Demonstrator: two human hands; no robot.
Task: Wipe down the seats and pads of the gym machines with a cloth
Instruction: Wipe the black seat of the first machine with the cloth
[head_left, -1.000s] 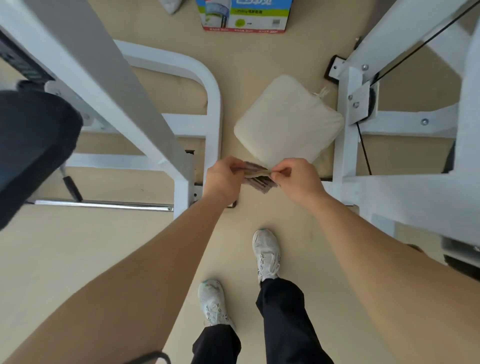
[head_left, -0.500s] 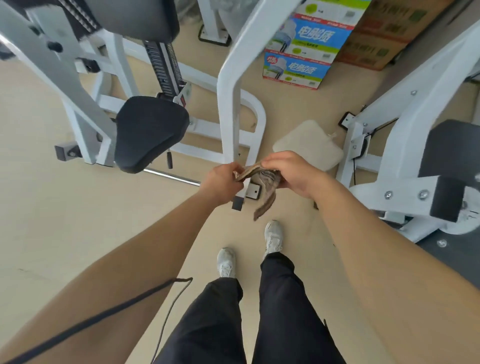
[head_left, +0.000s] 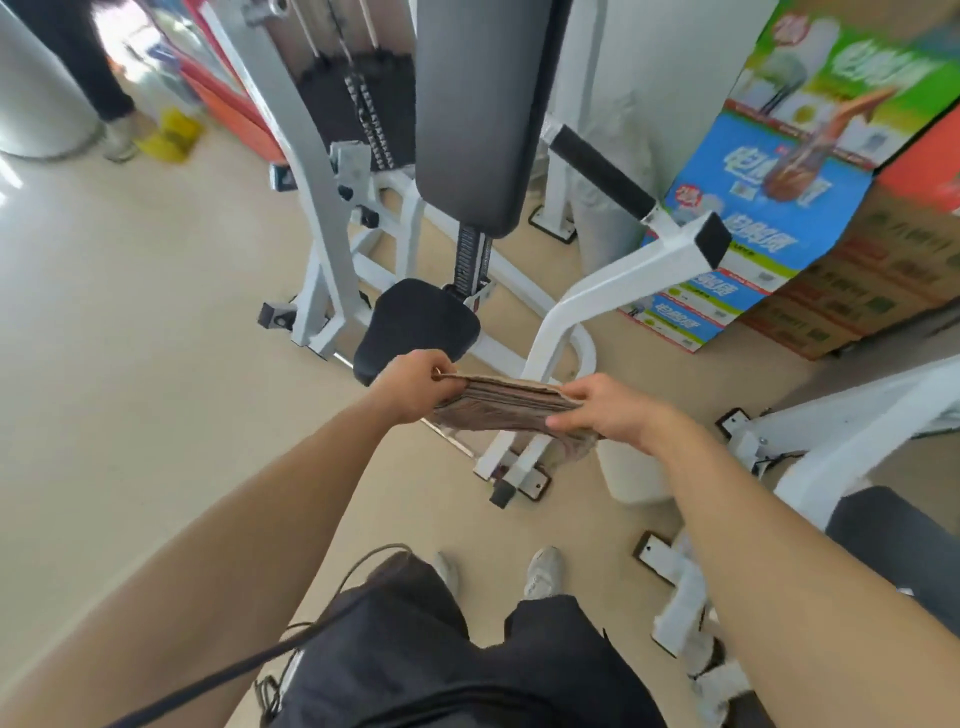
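Here, in the head view, the person is standing before a white gym machine and is holding a brownish cloth (head_left: 506, 405) stretched between both hands. The left hand (head_left: 413, 382) is pinching one end, the right hand (head_left: 605, 410) is clamped on the other end, and the cloth is hanging in the air, not touching any pad. The black seat (head_left: 415, 322) is lying just beyond the left hand, with the tall black back pad (head_left: 478, 114) above it. I think the person is preparing the cloth; the next move is calling for lowering it flat onto the seat.
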